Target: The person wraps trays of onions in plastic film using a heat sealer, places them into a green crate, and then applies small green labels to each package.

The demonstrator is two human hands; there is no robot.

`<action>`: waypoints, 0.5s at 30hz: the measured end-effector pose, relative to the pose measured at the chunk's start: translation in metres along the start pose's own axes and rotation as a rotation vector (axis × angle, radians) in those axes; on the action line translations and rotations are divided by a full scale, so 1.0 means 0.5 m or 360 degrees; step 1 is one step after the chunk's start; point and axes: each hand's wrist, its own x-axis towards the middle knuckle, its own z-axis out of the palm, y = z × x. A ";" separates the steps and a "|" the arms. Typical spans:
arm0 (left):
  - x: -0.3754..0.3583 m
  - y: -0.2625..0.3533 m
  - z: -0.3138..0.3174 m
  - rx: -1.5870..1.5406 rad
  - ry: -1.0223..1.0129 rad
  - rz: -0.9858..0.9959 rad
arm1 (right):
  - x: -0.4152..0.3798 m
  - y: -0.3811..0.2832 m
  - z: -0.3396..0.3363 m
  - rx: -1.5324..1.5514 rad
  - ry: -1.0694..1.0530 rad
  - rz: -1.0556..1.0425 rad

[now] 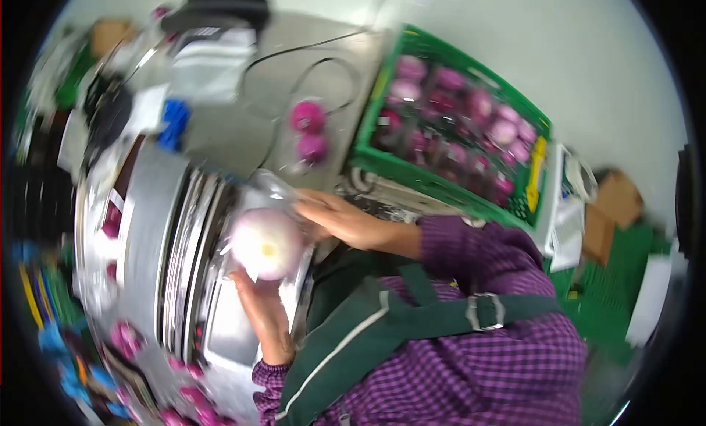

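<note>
Between my two hands is a large pale purple-and-white onion [266,242], blurred by motion, with clear plastic film around it. My right hand [334,214] reaches in from the upper side, its fingers against the onion's edge. From below, my left hand [263,312] holds the onion's lower edge with the thumb along it. Both hands are closed on it. The onion is over a metal wrapping machine [235,323] with a shiny flat plate and several rollers beside it.
A green crate [441,179] holds several plastic-packed purple onions. Two wrapped onions [309,132] lie on the grey table [294,51] near a black cable. More purple onions [195,404] are at the lower left. Cardboard boxes [614,198] stand at the right.
</note>
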 end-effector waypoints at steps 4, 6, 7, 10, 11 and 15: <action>0.055 0.020 0.093 0.0121 -0.0300 0.0003 | 0.102 -0.036 -0.067 0.0380 0.0152 -0.0152; 0.071 0.011 0.115 0.0005 -0.0367 -0.0017 | 0.134 -0.065 -0.099 0.0519 0.0158 -0.0225; 0.076 0.009 0.120 0.0053 -0.0421 -0.0045 | 0.153 -0.079 -0.120 0.0534 0.0177 -0.0249; 0.086 0.001 0.113 0.0156 -0.0471 -0.0170 | 0.196 -0.111 -0.198 0.0428 0.0322 -0.0363; 0.087 -0.001 0.111 0.0170 -0.0478 -0.0204 | 0.213 -0.105 -0.232 0.0357 0.0511 -0.0381; 0.081 -0.002 0.104 0.0111 -0.0470 -0.0325 | 0.124 -0.197 -0.346 0.0226 0.0524 -0.0674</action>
